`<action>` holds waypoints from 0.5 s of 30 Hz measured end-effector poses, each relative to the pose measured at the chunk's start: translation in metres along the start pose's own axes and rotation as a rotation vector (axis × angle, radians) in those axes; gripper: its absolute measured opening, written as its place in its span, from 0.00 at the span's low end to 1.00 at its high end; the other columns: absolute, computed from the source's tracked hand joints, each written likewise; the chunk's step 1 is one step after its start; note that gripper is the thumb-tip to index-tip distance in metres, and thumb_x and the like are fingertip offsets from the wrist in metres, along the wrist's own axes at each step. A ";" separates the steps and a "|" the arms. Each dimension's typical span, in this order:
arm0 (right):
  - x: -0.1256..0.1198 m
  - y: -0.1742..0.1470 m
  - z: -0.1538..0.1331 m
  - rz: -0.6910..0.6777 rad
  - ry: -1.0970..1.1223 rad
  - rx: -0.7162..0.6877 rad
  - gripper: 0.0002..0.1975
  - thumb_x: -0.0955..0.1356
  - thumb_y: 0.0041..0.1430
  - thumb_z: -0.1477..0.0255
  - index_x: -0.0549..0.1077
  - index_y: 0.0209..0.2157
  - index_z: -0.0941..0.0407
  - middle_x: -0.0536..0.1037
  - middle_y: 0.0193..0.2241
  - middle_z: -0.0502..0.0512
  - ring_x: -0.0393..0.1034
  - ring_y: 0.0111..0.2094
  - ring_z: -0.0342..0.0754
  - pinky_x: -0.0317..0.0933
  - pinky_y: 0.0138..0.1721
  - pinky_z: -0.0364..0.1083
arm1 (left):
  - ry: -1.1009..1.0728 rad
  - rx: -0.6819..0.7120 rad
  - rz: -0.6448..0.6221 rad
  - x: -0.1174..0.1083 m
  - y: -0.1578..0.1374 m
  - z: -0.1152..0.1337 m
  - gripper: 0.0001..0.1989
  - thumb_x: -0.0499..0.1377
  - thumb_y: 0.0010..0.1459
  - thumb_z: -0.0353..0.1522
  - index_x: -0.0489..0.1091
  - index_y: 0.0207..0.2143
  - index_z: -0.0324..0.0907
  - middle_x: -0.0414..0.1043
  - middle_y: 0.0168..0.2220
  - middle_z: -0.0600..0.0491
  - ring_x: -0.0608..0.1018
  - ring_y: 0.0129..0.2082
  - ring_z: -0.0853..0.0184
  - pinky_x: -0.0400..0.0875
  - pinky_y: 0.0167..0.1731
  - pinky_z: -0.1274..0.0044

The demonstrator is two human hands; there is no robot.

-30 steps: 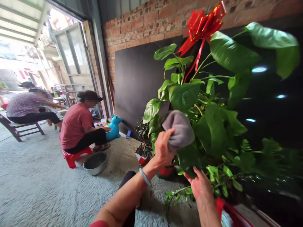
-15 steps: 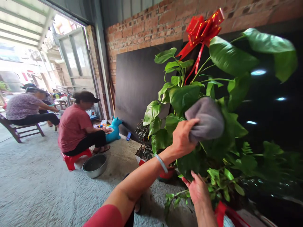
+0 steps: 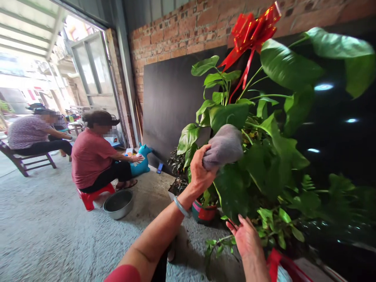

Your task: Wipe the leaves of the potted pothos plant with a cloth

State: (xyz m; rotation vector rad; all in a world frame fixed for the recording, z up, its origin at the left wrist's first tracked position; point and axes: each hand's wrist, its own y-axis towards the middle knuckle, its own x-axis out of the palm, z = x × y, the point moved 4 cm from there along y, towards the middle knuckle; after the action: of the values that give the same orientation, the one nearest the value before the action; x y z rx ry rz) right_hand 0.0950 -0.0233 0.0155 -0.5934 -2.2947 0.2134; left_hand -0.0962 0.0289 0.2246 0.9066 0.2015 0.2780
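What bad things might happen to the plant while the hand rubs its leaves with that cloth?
The left hand presses a grey cloth on a big leaf that the right hand props from below; rubbing hard might tear it or snap its thin stalk. The red bow hangs just above, so a high swipe might knock it loose. A small pot stands below the left arm, and a dropped elbow might tip it.

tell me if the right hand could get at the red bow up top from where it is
Probably not without a stretch. The right hand sits low, under a big leaf, while the bow is at the very top of the plant, with broad leaves and stems crowding the way between. The left hand, holding the cloth, is nearer.
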 end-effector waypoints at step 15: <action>-0.002 -0.005 -0.003 0.031 0.002 0.006 0.21 0.79 0.23 0.71 0.71 0.24 0.52 0.80 0.25 0.45 0.75 0.26 0.49 0.71 0.26 0.48 | -0.087 -0.051 -0.136 -0.033 -0.009 0.013 0.29 0.66 0.45 0.28 0.74 0.53 0.42 0.79 0.50 0.50 0.79 0.49 0.59 0.73 0.53 0.69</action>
State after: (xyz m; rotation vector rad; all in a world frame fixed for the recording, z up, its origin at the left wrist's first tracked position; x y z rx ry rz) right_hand 0.0966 -0.0291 0.0176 -0.6268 -2.2829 0.2345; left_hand -0.1227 0.0033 0.2267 0.8488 0.1740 0.1164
